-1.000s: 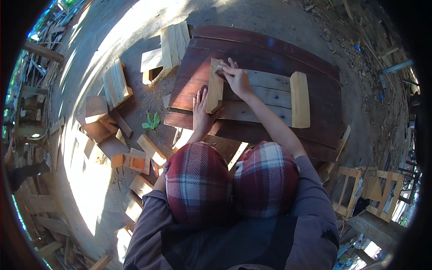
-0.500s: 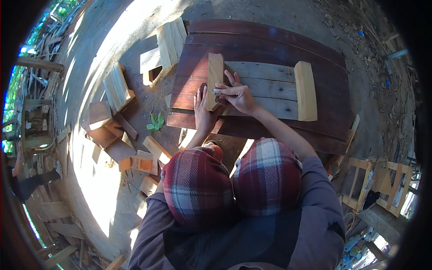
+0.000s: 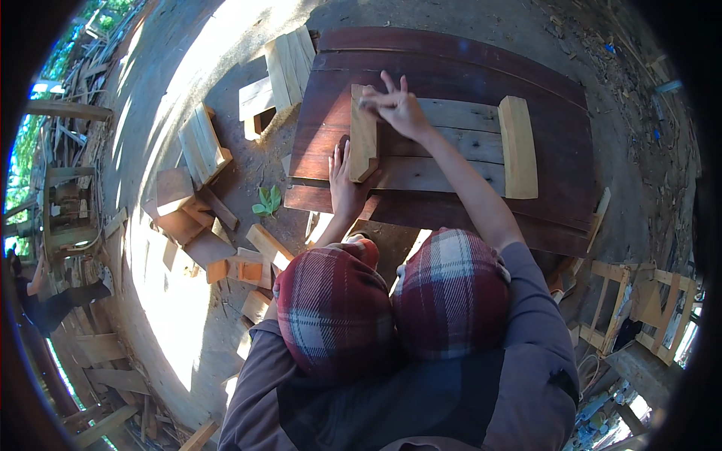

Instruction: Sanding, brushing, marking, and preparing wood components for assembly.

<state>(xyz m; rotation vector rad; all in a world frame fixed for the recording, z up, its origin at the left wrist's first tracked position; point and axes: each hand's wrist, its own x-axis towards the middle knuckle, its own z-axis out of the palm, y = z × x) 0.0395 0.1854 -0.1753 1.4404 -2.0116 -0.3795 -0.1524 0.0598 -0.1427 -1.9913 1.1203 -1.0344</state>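
Two pale wooden blocks lie across weathered grey boards (image 3: 451,140) on a dark reddish-brown wooden top. My left hand (image 3: 348,192) holds the near end of the left wooden block (image 3: 364,143), its fingers straight along the left side and its thumb by the right. At the far end of that block is my right hand (image 3: 402,111), thumb and forefinger drawn together, other fingers raised. The fingertips are blurred, so what they pinch cannot be made out. The right wooden block (image 3: 519,147) stands untouched at the boards' other end.
The dark wooden top (image 3: 556,165) lies before my knees in plaid cloth (image 3: 451,293). On the ground to the left are small wooden pieces (image 3: 203,146), offcuts (image 3: 268,244) and a green leafy sprig (image 3: 266,201). Wooden frames (image 3: 639,304) stand at the right.
My right hand has moved away from me along the left block, from its near half to its far end. My left hand stays at the near end.
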